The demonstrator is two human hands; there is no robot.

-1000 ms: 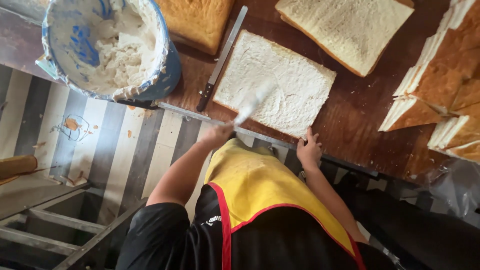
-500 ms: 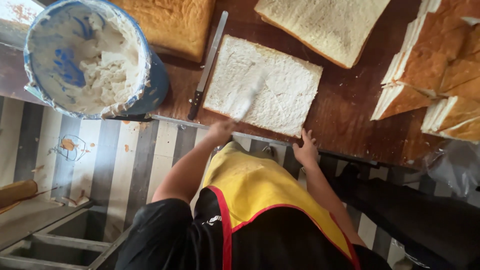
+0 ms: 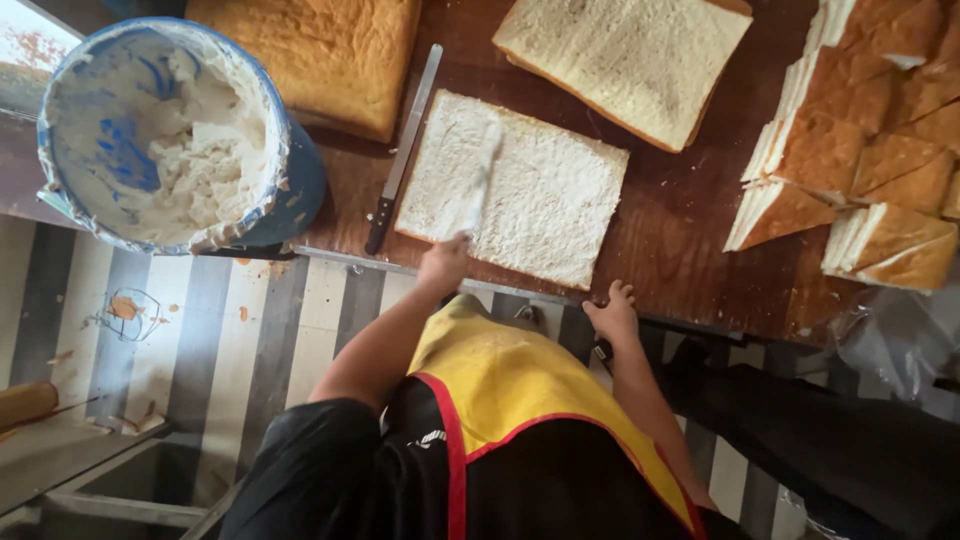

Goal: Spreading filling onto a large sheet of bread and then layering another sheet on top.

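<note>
My left hand [image 3: 445, 262] grips the handle of a cream-coated spatula [image 3: 480, 175]. Its blade lies flat on the left part of a white, cream-covered sponge slab [image 3: 545, 200] on the wooden table [image 3: 690, 230]. My right hand [image 3: 612, 315] rests with fingers spread on the table's near edge, just right of the slab, holding nothing. A long knife [image 3: 405, 150] lies beside the slab's left side. A blue bucket of white cream [image 3: 170, 135] stands at the table's left end.
A golden-crusted sponge block [image 3: 320, 55] and a pale cut slab [image 3: 625, 60] lie at the far side. Several stacked triangular cake pieces [image 3: 860, 150] fill the right. A clear plastic bag [image 3: 900, 335] hangs off the right edge. Below is striped floor [image 3: 250, 330].
The spatula blade has swung from slanting right to pointing nearly straight away across the slab. My right hand has stayed on the table edge. The view has shifted slightly.
</note>
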